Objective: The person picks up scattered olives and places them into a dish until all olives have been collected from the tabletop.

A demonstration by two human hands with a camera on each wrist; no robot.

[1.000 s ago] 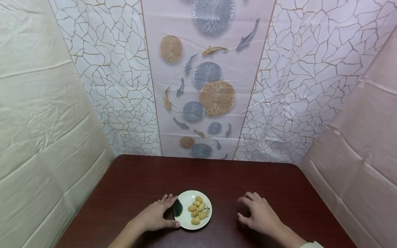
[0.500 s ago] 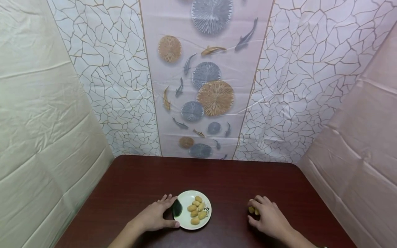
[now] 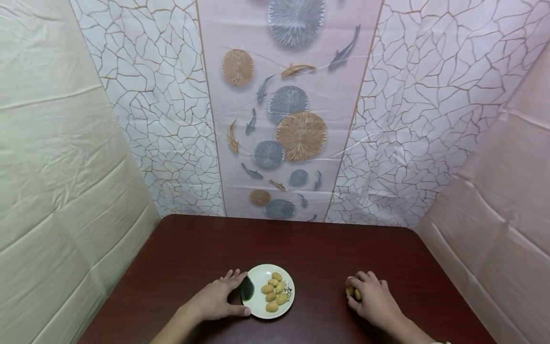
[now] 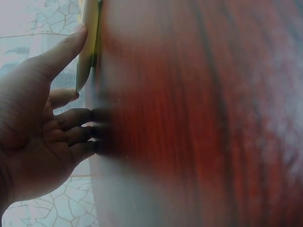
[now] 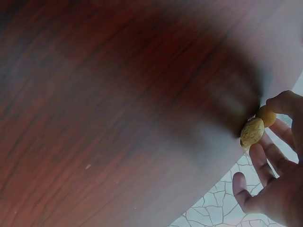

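A white plate [image 3: 257,309] with a dark green patch [image 3: 247,288] at its left side holds several small yellow oval fruits [image 3: 272,306]. My left hand [image 3: 215,298] rests at the plate's left rim, thumb and index finger spread and touching the edge. Its other fingertips are down by the table in the left wrist view. To the right, my right hand [image 3: 373,297] has its thumb and fingers curled round a few more yellow fruits [image 5: 252,132] at the table top. One fruit has a netted, rough skin; how many are held is partly hidden.
The dark red-brown table [image 3: 309,243] has rounded far corners. A patterned cloth backdrop [image 3: 275,191] hangs behind it, with pale cloth walls [image 3: 77,200] at both sides.
My right hand has shifted right and its fingers have closed round yellow fruits that were hidden a second ago. The left hand and the plate stay in place.
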